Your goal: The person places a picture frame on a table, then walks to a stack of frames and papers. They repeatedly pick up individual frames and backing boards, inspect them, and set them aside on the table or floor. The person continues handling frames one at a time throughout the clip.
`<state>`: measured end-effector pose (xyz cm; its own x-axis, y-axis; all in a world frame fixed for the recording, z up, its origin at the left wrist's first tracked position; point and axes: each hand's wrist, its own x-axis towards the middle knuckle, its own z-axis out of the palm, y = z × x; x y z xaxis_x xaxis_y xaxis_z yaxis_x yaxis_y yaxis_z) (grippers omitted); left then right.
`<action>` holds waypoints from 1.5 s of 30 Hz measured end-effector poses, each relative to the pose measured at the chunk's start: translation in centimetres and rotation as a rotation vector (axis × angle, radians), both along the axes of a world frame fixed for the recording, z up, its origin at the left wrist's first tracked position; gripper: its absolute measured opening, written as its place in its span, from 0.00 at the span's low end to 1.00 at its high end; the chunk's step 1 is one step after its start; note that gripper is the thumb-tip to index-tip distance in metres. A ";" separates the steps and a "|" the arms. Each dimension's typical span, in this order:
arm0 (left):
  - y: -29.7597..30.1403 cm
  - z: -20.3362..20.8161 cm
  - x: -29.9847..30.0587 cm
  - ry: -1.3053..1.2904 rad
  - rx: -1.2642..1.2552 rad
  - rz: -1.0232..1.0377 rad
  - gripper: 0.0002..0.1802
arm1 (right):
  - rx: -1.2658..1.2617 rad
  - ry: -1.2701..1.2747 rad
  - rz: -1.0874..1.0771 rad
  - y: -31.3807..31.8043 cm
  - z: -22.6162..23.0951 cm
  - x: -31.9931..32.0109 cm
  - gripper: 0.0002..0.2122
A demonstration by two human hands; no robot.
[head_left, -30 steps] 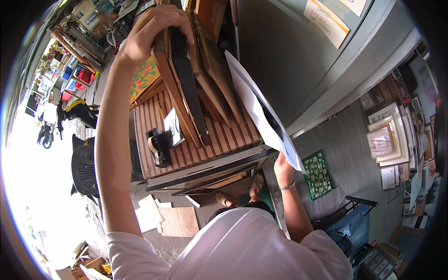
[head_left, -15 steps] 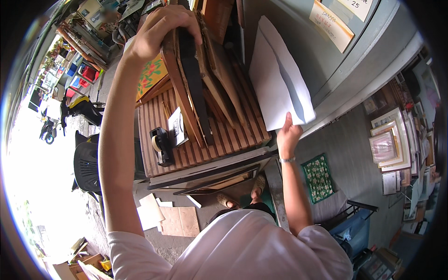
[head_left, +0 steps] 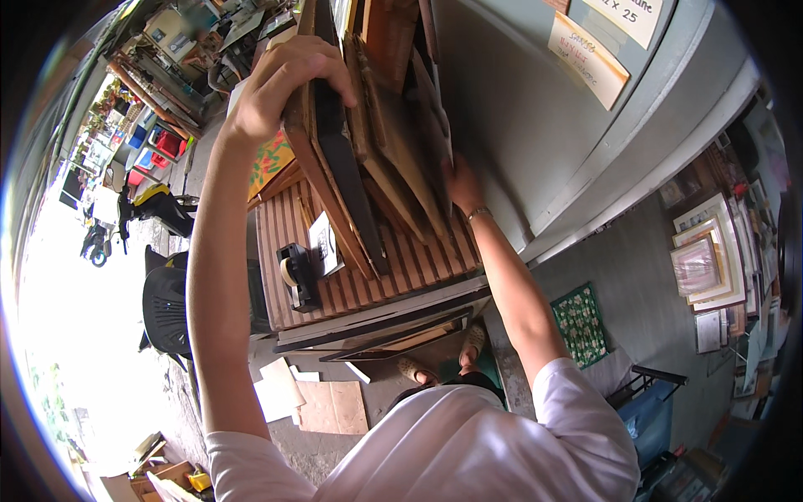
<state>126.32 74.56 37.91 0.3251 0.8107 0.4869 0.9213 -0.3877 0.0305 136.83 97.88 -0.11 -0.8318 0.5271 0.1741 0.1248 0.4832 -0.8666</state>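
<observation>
Several brown boards (head_left: 401, 167) and a dark flat panel (head_left: 355, 184) lean upright in a row on a slatted wooden top. My left hand (head_left: 293, 88) curls over the upper edges of the leaning frames and panels, its fingers closed on them. On the right side of the row, my right hand (head_left: 464, 186) holds the lower end of a white paper sheet (head_left: 433, 105). The sheet appears almost edge-on, between the boards and a grey cabinet wall. The fingertips of my right hand are partly hidden.
A black tape dispenser (head_left: 297, 276) and a small picture card (head_left: 324, 243) lie on the slatted top (head_left: 360, 294). Cardboard pieces (head_left: 333, 407) are on the floor at left. A grey cabinet (head_left: 510, 100) with paper labels stands right. Framed pictures (head_left: 707, 255) lean farther right.
My right hand has moved left and away from me, bringing the white sheet from a broad face-up slant to nearly edge-on beside the boards. My left hand stays on the panels.
</observation>
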 end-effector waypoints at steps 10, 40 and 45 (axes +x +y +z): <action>-0.2 -0.5 0.4 -0.103 -0.057 0.145 0.33 | 0.168 0.075 0.258 -3.7 -3.2 5.0 0.47; -0.7 0.0 1.8 -0.250 -0.078 0.207 0.29 | -0.141 0.372 -0.258 -1.0 -8.7 5.9 0.11; -0.8 0.1 1.6 -0.187 -0.082 0.185 0.27 | -0.089 0.283 -0.334 -0.4 -8.6 6.6 0.13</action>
